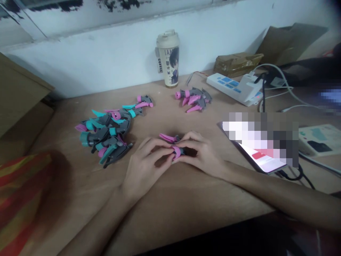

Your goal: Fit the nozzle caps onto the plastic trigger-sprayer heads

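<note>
Between both hands, at the table's near middle, is a grey trigger spray head with a pink collar [176, 152]. My left hand [146, 163] pinches the collar from the left with thumb and fingers. From the right, my right hand [201, 153] grips the grey body, much of which its fingers hide. Just beyond the fingertips shows a pink trigger lever [167, 137]; whether it belongs to the held piece I cannot tell. A pile of grey, teal and pink spray heads [106, 133] lies to the left. Several pink and grey ones [194, 97] lie farther back, right of centre.
A coffee tumbler [170, 60] stands against the wall. Right of it are a white power strip [231, 87] with cables and a taped cardboard box [237, 64]. A lit phone [269, 163] lies by my right forearm. Red and yellow striped material [23, 199] is at the left.
</note>
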Tool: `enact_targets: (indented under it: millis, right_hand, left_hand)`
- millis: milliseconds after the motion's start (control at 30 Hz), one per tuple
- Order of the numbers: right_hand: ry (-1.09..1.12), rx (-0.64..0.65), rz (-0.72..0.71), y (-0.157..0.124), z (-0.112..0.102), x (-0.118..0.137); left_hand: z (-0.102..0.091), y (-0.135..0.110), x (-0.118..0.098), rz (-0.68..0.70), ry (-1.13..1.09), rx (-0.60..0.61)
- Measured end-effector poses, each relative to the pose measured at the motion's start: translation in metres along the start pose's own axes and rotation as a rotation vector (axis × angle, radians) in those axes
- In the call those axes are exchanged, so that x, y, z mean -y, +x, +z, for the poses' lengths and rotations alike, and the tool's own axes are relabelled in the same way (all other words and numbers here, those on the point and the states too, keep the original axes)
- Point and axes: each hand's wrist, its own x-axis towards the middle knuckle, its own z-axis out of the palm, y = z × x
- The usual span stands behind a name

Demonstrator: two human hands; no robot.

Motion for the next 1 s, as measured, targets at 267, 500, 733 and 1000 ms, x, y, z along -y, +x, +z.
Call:
enact_targets:
  millis: [267, 500, 733, 1000]
  right_hand:
    - [-0.035, -0.045, 0.005, 0.000, -0.001, 0.003]
    - [-0.093, -0.047, -0.022, 0.001, 0.000, 0.004]
    - [-0.094, -0.050, -0.024, 0.002, 0.001, 0.004]
    - [-0.268, -0.065, -0.037, 0.008, -0.007, 0.000]
  left_hand:
    - [0.004, -0.002, -0.010, -0.102, 0.080, -0.132]
    - [0.010, -0.007, -0.022, -0.271, 0.109, -0.074]
    - [0.013, -0.008, -0.019, -0.339, -0.242, -0.097]
    - [0.015, -0.012, -0.010, -0.059, -0.049, -0.216]
